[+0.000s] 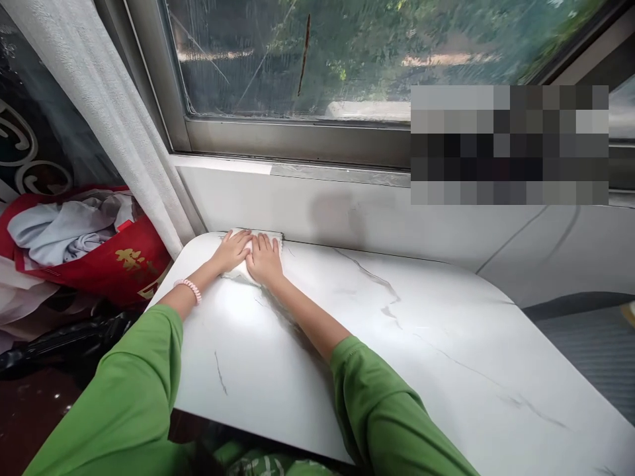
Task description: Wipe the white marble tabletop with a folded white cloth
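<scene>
Both of my hands lie flat, side by side, on a white cloth point(251, 246) at the far left corner of a white marble-look table point(377, 344). My left hand point(232, 251) has its fingers stretched out and pressed on the cloth's left part. My right hand point(265, 259) rests palm down with fingers spread on its right part. Most of the cloth is hidden under the hands. A pink bead bracelet point(189, 288) is on my left wrist. I wear green sleeves.
A window point(317, 59) with a metal frame runs behind the table above a white sill wall point(347, 211). A white curtain point(114, 119) hangs at the left. A red bag point(99, 258) with grey clothes sits on the floor left of the table.
</scene>
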`<state>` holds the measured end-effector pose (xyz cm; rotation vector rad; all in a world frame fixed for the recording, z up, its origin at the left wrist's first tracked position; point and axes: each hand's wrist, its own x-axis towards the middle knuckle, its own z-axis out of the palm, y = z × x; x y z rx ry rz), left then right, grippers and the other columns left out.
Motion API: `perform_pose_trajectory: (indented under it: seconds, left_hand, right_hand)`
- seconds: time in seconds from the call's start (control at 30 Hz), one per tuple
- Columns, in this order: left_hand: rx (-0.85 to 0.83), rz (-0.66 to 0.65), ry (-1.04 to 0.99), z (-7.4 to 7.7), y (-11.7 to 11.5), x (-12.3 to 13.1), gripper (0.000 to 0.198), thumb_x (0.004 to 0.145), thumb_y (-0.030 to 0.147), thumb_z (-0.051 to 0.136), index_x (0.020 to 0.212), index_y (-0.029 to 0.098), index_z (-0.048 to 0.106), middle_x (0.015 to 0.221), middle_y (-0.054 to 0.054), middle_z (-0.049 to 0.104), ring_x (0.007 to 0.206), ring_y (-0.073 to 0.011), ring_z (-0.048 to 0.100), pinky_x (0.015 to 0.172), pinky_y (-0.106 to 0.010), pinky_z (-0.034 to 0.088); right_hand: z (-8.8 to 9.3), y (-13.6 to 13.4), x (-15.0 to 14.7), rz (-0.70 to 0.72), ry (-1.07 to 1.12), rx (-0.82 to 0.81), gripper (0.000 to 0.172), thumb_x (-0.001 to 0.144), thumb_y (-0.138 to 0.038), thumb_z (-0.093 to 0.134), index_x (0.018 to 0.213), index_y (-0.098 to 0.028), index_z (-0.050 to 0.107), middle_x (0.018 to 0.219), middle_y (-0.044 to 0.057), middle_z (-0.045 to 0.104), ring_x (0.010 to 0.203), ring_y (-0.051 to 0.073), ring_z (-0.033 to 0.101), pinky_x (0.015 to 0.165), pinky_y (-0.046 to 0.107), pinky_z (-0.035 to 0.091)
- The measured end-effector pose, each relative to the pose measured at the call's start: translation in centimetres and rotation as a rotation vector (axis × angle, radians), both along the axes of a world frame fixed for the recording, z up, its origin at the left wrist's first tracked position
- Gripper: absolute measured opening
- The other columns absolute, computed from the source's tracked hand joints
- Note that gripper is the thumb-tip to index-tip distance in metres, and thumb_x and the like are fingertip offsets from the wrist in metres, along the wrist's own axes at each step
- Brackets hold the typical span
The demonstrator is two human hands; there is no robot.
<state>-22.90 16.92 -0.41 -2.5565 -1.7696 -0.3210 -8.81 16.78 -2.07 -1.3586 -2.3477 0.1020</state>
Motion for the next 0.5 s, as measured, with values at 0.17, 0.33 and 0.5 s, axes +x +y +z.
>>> perform_pose_trajectory:
  seconds: [0.17, 0.33, 0.5]
  left_hand:
    - [0.021, -0.012, 0.062, -0.2, -5.5, -0.5, 0.048, 0.093, 0.025, 0.026, 0.137, 0.009, 0.039, 0.146, -0.014, 0.035, 0.138, -0.0216, 0.025, 0.114, -0.046, 0.009]
    - [0.072, 0.019, 0.068, 0.0, -14.2, -1.4, 0.050, 0.095, 0.026, 0.020, 0.138, 0.009, 0.038, 0.146, -0.014, 0.036, 0.138, -0.0217, 0.026, 0.114, -0.048, 0.011]
    - [0.136, 0.099, 0.074, 0.3, -22.4, -1.6, 0.052, 0.094, 0.023, 0.024, 0.144, 0.014, 0.029, 0.146, -0.012, 0.036, 0.137, -0.0235, 0.029, 0.113, -0.050, 0.017]
  right_hand:
    - [0.4, -5.0, 0.0, 0.068, 0.012, -0.015, 0.054, 0.091, -0.025, 0.032, 0.138, 0.001, 0.037, 0.145, 0.022, 0.035, 0.137, 0.030, 0.025, 0.112, 0.050, 0.010]
    - [1.2, -12.5, -0.3, 0.187, 0.081, -0.038, 0.057, 0.091, -0.027, 0.034, 0.139, 0.004, 0.034, 0.145, 0.024, 0.033, 0.138, 0.032, 0.021, 0.112, 0.054, 0.011]
    - [1.9, -18.2, -0.3, 0.390, 0.142, -0.128, 0.057, 0.093, -0.028, 0.032, 0.141, 0.002, 0.030, 0.148, 0.021, 0.028, 0.140, 0.029, 0.015, 0.113, 0.054, 0.012]
